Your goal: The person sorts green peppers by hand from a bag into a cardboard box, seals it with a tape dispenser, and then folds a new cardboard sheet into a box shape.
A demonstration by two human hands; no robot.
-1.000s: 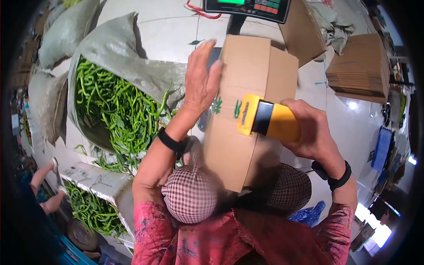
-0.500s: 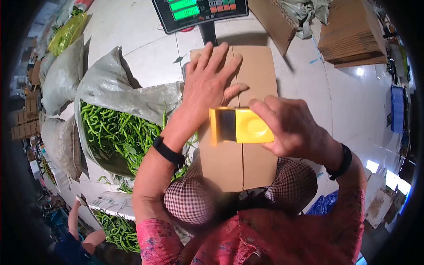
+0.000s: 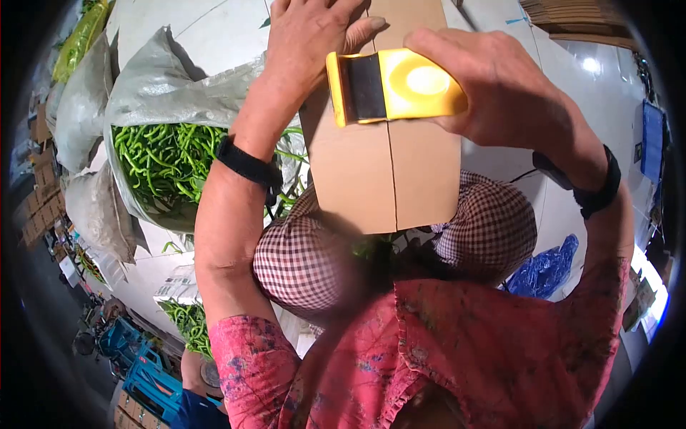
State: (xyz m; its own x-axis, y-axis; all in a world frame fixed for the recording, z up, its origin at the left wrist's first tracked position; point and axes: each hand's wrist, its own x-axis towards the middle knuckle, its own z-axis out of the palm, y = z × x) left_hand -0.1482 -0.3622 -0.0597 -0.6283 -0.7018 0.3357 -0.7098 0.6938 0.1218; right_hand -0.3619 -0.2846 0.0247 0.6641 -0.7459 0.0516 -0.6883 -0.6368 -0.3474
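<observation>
A closed cardboard box (image 3: 425,175) lies between my knees, a dark seam running down its middle. My left hand (image 3: 311,36) rests near its far left part, thumb spread out and the fingertips cut off by the frame's top edge. Wrapped around a yellow tool with a black band (image 3: 421,84), which looks like a tape dispenser, is my right hand (image 3: 493,86). That tool is over the box's seam; whether it touches the cardboard is hard to tell.
An open sack (image 3: 193,104) of green peppers (image 3: 168,161) stands at the left, with more sacks (image 3: 82,118) beyond. Flattened cardboard (image 3: 579,18) is at the top right, a blue plastic bag (image 3: 547,268) at the lower right. Another person's leg shows at the lower left.
The whole view has shifted, so the box and both hands appear higher and the scale has left the frame. The yellow tool looks larger and remains in my right hand.
</observation>
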